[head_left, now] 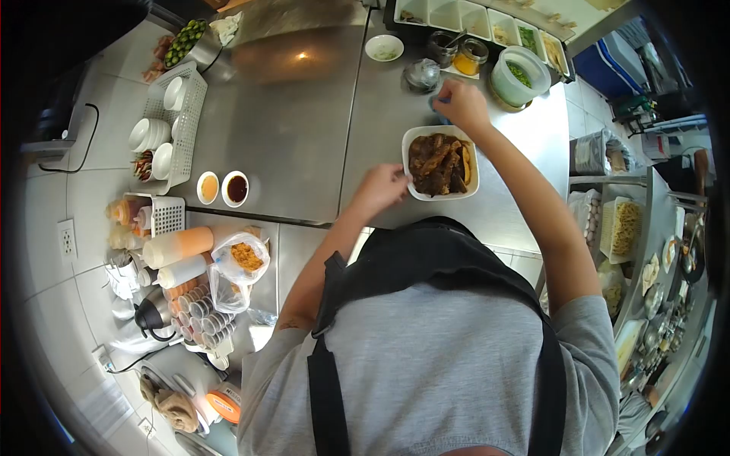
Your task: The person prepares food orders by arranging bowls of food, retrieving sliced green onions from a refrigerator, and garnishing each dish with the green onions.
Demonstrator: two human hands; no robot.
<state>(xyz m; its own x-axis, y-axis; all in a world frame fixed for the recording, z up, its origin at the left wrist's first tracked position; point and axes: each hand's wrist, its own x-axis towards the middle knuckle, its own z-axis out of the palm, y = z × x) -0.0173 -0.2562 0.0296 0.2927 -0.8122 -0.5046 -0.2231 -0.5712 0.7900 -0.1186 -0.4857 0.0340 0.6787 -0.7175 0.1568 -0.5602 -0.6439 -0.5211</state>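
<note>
A white square bowl (407, 191) filled with dark braised meat (439, 163) in brown sauce stands on the steel counter in front of me. My left hand (382, 186) is at the bowl's left side, its fingers curled against the rim. Just beyond the bowl's far edge is my right hand (461, 105), fingers pinched together and pointing left. A small blue thing (439, 114) shows under those fingers, mostly hidden, so I cannot tell what it is. Close to this hand lies a clear plastic-wrapped bundle (421, 74).
A round tub of chopped greens (521, 76), a jar of yellow sauce (471, 56), a dark jar (442, 49) and a small white bowl (385, 49) stand beyond. Two sauce dishes (235, 188) sit left, near a basket of bowls (186, 114). Shelves (646, 228) line the right.
</note>
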